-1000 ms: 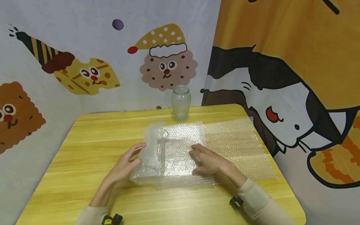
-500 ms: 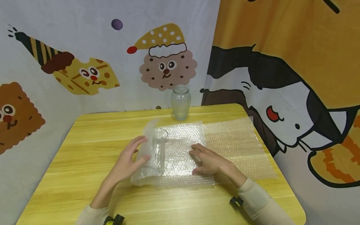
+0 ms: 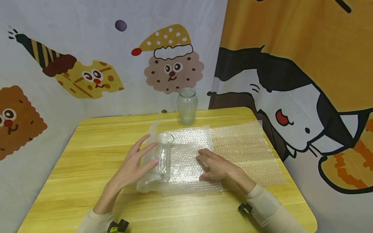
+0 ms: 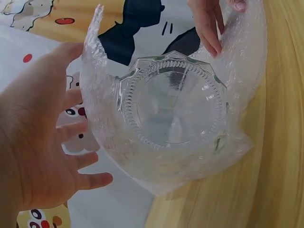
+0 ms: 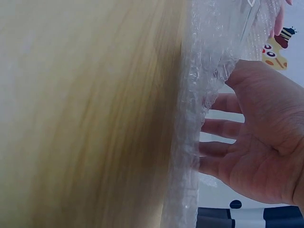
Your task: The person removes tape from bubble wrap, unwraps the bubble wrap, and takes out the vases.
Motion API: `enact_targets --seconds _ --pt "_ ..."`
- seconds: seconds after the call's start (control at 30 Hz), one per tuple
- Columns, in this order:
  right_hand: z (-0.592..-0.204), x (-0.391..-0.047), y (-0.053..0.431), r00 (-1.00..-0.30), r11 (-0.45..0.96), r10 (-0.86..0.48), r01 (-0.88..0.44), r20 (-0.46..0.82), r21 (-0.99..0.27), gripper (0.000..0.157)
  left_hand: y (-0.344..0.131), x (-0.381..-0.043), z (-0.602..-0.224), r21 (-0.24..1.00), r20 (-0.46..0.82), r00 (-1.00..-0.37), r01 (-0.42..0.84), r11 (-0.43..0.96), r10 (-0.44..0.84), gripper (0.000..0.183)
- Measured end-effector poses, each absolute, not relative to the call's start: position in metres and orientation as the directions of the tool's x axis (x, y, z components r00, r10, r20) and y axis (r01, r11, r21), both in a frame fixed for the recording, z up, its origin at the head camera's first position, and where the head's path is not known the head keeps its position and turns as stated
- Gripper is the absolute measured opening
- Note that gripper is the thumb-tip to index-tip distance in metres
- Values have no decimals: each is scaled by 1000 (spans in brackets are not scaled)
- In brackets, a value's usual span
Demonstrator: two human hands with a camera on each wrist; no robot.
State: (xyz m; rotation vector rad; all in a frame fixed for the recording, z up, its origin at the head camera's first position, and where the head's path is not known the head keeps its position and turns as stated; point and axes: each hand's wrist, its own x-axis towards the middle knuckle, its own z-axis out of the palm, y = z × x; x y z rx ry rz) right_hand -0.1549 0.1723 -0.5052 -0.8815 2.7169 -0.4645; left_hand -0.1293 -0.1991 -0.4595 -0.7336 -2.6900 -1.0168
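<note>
A clear glass vase [image 3: 164, 161] lies on its side on a sheet of bubble wrap [image 3: 189, 181], and its ridged round base fills the middle of the left wrist view. The sheet's left end curves up along the vase. Beside that raised flap [image 4: 97, 95] is my left hand [image 3: 131, 166], its fingers spread and nothing gripped. At the flap's edge in the left wrist view, the thumb or a finger overlaps it; contact is unclear. To the right of the vase my right hand [image 3: 217, 165] rests its fingertips on the wrap, fingers loosely bent.
Another clear glass vase [image 3: 187, 106] stands upright at the back of the yellow wood-grain table [image 3: 96, 139]. The bubble wrap's single-layer part [image 3: 247, 152] stretches to the table's right edge. Cartoon-printed curtains [image 3: 96, 19] hang close behind the table.
The wrap flap that covered part of the lying vase has swung back to the left, uncovering more glass. My left hand's fingers have spread wider. The right hand stays put.
</note>
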Motion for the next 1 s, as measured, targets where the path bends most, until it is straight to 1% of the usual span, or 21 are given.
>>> enact_targets --seconds 0.07,0.17,0.43,0.67,1.0 --pt "-506 -155 172 -786 767 -603 -524 -135 -372 93 -199 -130 -459 561 334 -853 522 643 401 61" --pt "-505 -155 172 -785 765 -604 -523 -137 -374 93 -199 -130 -459 550 326 -855 519 655 404 59" --pt "-503 -153 173 -780 754 -613 -529 -126 -390 93 -206 -128 -460 568 265 -910 415 710 320 60" --pt "-504 -154 173 -783 759 -608 -527 -127 -382 92 -222 -125 -466 572 265 -923 382 725 277 62" --pt "-505 -154 173 -785 760 -605 -518 -134 -393 93 -251 -125 -472 574 256 -938 343 743 235 59"
